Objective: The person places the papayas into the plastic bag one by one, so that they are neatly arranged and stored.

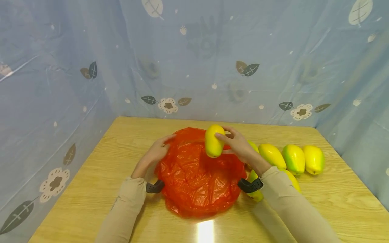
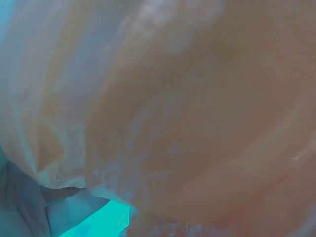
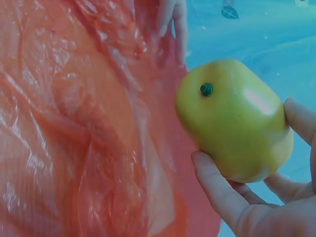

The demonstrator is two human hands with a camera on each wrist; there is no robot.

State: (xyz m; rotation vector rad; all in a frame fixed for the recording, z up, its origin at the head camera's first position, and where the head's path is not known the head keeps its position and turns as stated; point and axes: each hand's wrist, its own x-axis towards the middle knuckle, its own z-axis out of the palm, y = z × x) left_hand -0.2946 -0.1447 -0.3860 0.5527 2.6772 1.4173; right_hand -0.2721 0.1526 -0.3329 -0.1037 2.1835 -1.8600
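My right hand (image 1: pixel 240 145) grips a yellow mango (image 1: pixel 214 140) between thumb and fingers, above the far right part of a red plastic bag (image 1: pixel 197 182). In the right wrist view the mango (image 3: pixel 237 121) shows a small dark green stem. The bag lies spread and crumpled on the table. At its far left edge my left hand (image 1: pixel 157 151) holds the thin plastic, with some fingers hidden by it. Blurred bag film (image 2: pixel 197 123) fills most of the left wrist view, so that hand's grip is not visible there.
Right of the bag, several yellow-green mangoes lie on the wooden table (image 1: pixel 340 206), among them a greener mango (image 1: pixel 293 159) and a far-right mango (image 1: pixel 313 159). My right forearm passes over some of them. A patterned blue curtain (image 1: pixel 194 67) hangs behind the table.
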